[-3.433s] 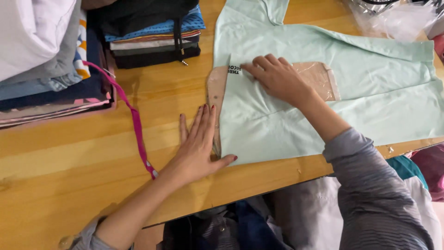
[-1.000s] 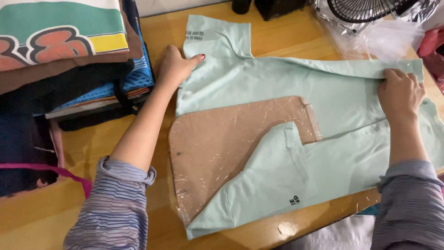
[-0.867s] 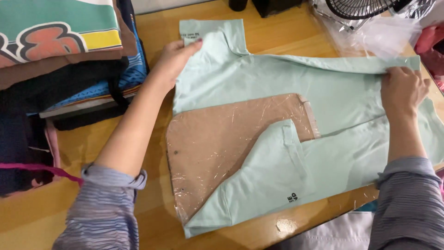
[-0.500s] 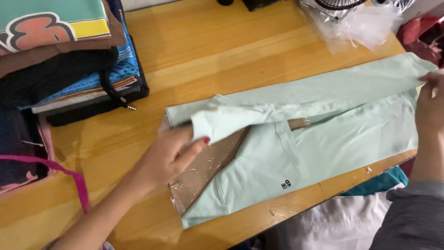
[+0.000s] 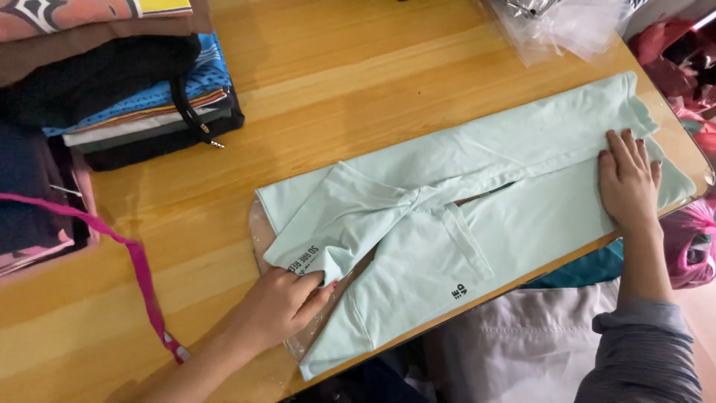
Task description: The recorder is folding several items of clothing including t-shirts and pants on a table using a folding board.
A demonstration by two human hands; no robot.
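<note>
Mint shirt [image 5: 514, 216] lies folded lengthwise across counter [image 5: 335, 82], centre to 3 o'clock. Left hand [image 5: 280, 302] at 7 o'clock pinches the folded-over sleeve edge, fingers curled shut on fabric. Right hand [image 5: 629, 179] at 3 o'clock lies flat and open, palm pressing the shirt. Stacked clothes [image 5: 127, 97] at 10 o'clock.

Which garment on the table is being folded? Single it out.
The mint-green shirt lying spread under left hand and right hand; the others sit in the folded clothes stack.
</note>
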